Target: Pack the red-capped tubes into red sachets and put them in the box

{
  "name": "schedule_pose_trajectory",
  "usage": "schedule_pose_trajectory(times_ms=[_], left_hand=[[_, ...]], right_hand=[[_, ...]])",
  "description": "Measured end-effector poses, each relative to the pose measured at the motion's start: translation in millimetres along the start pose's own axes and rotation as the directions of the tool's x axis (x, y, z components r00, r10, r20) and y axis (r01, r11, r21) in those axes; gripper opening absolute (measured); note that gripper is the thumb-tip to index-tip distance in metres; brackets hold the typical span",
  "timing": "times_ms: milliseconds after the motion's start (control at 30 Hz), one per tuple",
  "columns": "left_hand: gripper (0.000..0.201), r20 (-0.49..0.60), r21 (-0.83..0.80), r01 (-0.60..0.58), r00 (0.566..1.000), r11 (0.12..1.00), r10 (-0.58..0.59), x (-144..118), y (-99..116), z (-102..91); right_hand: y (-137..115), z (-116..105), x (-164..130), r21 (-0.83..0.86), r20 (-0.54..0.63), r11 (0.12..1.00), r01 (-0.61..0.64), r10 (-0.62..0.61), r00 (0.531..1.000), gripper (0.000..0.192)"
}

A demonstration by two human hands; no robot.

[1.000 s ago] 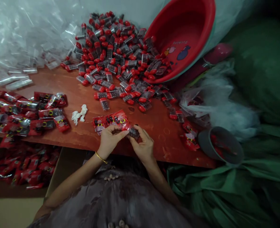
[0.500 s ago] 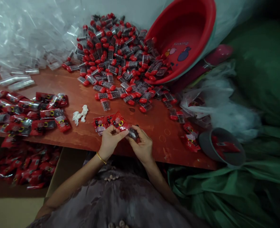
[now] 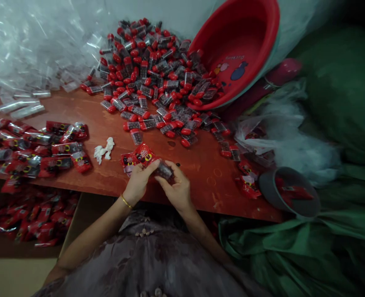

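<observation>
Far L: clear empty sleeves (image 3: pixel 18 108) piled at the back edge of the table (image 3: pixel 77 181). In front of them, a spread of finished red packets (image 3: pixel 36 150) on the L part of the tabletop, more of the same in the box (image 3: pixel 30 218) below the edge. Small white crumpled scrap (image 3: pixel 104 149) lies just R of that spread.

Centre: L hand (image 3: pixel 139 181) w/ thin bangle, thumb + forefinger pinched on the red printed wrapper (image 3: pixel 143 154), which sits on a couple more loose wrappers at the near edge. R hand (image 3: pixel 176 187) touching the L one, fingers curled and pinched on a small clear capsule (image 3: pixel 163 170) w/ dark contents, held just above the table betw. both hands, at the wrapper's R end. Can't tell if capsule is already partly inside the wrapper.

Handling, my read: capsule = light, stiff, smooth plastic, likely slippery; grip across the body w/ fingertips, not at the cap end. Wrapper = thin film, floppy, crinkles easily; hold by the edge near the opening, light pinch is enough.

Back centre to R: big heap of red-capped capsules (image 3: pixel 151 74) spilling from a tipped red basin (image 3: pixel 241 49). Far R: a few packets by a grey cup (image 3: pixel 289 192), white plastic bag (image 3: pixel 287 140), green cloth (image 3: pixel 324 239).
</observation>
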State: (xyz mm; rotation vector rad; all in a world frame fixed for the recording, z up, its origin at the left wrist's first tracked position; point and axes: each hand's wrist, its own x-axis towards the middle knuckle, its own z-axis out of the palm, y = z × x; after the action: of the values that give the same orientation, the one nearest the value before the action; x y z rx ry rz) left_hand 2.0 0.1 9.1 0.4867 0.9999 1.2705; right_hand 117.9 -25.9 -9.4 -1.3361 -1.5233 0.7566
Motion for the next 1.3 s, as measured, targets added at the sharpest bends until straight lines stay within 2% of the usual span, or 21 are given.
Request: schedule_pose_trajectory(times_ms=[133,233,300,433,567,633,700,800,867,967,1067,1133,1300], left_hand=[[0.028,0.054,0.06,-0.019,0.998,0.998,0.016,1,4,-4.6],[0.034,0.163,0.107,0.024,0.986,0.994,-0.042,-1,5,-5.4],[0.037,0.188,0.113,0.031,0.981,0.993,-0.052,-3,7,-4.3],[0.042,0.089,0.002,0.018,0.996,1.0,-0.018,-2,7,-1.4],[0.04,0.023,-0.035,-0.005,1.0,0.999,0.006,-2,-2,-0.2],[0.038,0.042,-0.02,-0.018,0.999,1.0,0.019,-4,-6,0.5],[0.039,0.108,0.002,0.012,0.994,1.0,-0.012,-7,-7,1.1],[0.045,0.151,-0.055,0.037,0.988,0.998,-0.029,-11,-6,-0.6],[0.042,0.112,-0.107,-0.014,0.993,0.994,0.026,-10,-5,-3.8],[0.038,0.071,-0.104,-0.081,0.994,0.991,0.088,-7,-6,-9.2],[0.036,0.095,-0.07,-0.051,0.994,0.996,0.058,-5,-10,-12.5],[0.035,0.118,-0.038,-0.045,0.992,0.998,0.05,-4,-10,-13.2],[0.031,0.11,-0.013,-0.043,0.993,0.999,0.044,-2,-5,-10.3]], right_hand=[[3,-4,-2,0.236,0.137,0.948,-0.215,0.187,0.973,0.022],[5,-5,-4,0.385,0.164,0.877,-0.287,0.241,0.957,0.023],[5,-4,-6,0.442,0.148,0.844,-0.305,0.267,0.952,0.024],[-2,-1,-9,0.43,0.113,0.847,-0.312,0.292,0.95,0.021],[-5,5,-7,0.463,0.107,0.827,-0.319,0.306,0.946,0.02],[-4,9,-4,0.513,0.101,0.796,-0.32,0.315,0.944,0.021],[-2,13,-3,0.552,0.112,0.766,-0.33,0.324,0.939,0.022],[-1,14,-3,0.554,0.135,0.754,-0.353,0.337,0.932,0.023],[-1,14,-4,0.53,0.113,0.776,-0.342,0.335,0.935,0.023],[-2,11,-8,0.443,0.022,0.851,-0.28,0.302,0.953,0.023],[-4,9,-11,0.305,-0.056,0.927,-0.218,0.246,0.968,0.022],[-5,6,-12,0.258,-0.073,0.946,-0.197,0.223,0.972,0.021],[-6,2,-9,0.386,0.034,0.887,-0.253,0.26,0.965,0.02]])
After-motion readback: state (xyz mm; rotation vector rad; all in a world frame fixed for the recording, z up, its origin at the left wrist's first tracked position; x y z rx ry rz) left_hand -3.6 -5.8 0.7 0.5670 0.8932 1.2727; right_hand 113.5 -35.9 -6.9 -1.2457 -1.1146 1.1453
